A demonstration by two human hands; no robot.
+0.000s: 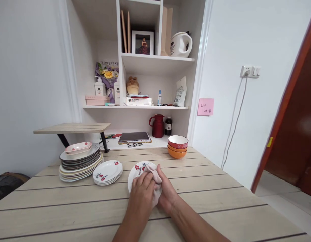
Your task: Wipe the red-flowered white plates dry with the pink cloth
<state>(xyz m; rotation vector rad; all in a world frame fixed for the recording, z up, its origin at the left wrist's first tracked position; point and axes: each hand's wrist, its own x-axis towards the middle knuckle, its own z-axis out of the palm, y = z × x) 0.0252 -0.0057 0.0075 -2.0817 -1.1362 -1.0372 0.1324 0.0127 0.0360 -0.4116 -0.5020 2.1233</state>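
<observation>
A white plate with red flowers (135,170) lies tilted on the wooden table (221,198), partly hidden under both my hands. My left hand (141,192) is closed on a pale pink cloth (152,172) and presses it onto the plate's face. My right hand (167,195) grips the plate's right rim, thumb on top beside the cloth. Just left of this plate sits a small stack of matching flowered plates (107,172).
A tall stack of larger plates (79,164) topped by a pink dish (78,147) stands at the left. Stacked red and orange bowls (177,146) sit behind. Shelves hold a red jug (158,126), a tablet (134,136) and bottles. A small raised bench (72,128) is back left.
</observation>
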